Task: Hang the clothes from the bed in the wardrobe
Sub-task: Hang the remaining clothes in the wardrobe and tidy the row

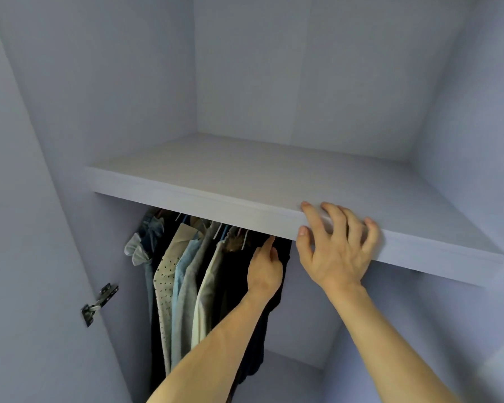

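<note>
The left hand [264, 271] is raised against a dark garment [253, 359], index finger up; any grip cannot be told. The shelf [245, 181] edge is clasped by the right hand's [338, 251] spread fingers. Clothes [184, 271] are hung beneath, leftward.

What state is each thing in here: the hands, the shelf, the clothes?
shelf: level, fixed above the hanging row.
clothes: hanging packed together under the shelf, toward the left.
dark garment: hanging at the row's right end, touched by the left hand.
left hand: raised against the dark garment, index finger pointing up; grip unclear.
right hand: fingers curled over the shelf's front edge, gripping it.
</note>
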Motion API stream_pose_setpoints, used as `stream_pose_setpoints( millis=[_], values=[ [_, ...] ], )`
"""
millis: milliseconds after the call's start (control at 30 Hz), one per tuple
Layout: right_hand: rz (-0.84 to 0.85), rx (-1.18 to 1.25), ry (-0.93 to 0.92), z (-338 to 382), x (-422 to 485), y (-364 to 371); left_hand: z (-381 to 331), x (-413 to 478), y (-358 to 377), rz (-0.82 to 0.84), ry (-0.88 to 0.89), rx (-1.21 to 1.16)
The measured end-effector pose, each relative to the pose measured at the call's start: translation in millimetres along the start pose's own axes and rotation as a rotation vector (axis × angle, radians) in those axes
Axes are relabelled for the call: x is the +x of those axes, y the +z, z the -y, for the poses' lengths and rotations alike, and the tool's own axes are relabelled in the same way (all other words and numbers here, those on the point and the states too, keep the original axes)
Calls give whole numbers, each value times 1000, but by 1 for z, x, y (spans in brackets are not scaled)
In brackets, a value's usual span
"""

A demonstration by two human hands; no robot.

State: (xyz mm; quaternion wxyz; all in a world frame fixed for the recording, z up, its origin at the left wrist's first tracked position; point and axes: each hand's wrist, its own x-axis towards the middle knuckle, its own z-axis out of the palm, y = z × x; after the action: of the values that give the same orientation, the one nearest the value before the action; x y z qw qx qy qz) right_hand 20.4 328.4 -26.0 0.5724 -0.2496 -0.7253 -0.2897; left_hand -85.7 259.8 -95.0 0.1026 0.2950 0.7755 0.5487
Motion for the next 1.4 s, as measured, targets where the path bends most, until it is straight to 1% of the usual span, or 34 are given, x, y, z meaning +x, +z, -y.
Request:
stream_pose_setpoints(
  millis=[100, 167, 233, 367, 467, 533, 667, 767, 867, 967, 1033, 1100, 1200, 1267, 1333, 1400],
  values=[
    [7, 4, 5, -1, 1, 0, 9, 9, 9, -15, -2, 41],
    [13, 2, 9, -2, 1, 1, 18, 9, 12, -27, -17, 8],
    [9, 3, 8, -3, 1, 2, 30, 6, 13, -50, -57, -2],
    [24, 19, 23, -3, -1, 1, 49, 5, 0, -99, -151, 89],
    [70, 34, 37, -1, 0, -2, 54, 16, -14, -124, -195, 93],
    [114, 48, 49, 0, 1, -6, 57, 20, -21, -75, -205, 90],
    [209, 62, 81, 3, 6, -19, 57, 9, -34, 139, -184, 150],
    [304, 70, 93, 4, 10, -31, 55, -6, -53, 227, -220, 172],
    [423, 93, 111, 8, 12, -45, 56, -31, -87, 324, -234, 195],
    [525, 183, 177, 11, 5, -63, 59, -56, -133, 384, -181, 269],
    [583, 299, 222, 18, -5, -79, 64, -72, -169, 361, -117, 346],
    [637, 448, 278, 33, -23, -101, 71, -91, -209, 326, -45, 474],
    [682, 636, 317, 67, -63, -139, 89, -134, -267, 211, 42, 720],
    [765, 728, 325, 94, -93, -164, 102, -171, -303, 149, 17, 851],
    [875, 804, 303, 124, -122, -188, 118, -213, -333, 104, -50, 894],
    [965, 853, 227, 155, -146, -208, 138, -256, -356, 71, -110, 922]
  ],
)
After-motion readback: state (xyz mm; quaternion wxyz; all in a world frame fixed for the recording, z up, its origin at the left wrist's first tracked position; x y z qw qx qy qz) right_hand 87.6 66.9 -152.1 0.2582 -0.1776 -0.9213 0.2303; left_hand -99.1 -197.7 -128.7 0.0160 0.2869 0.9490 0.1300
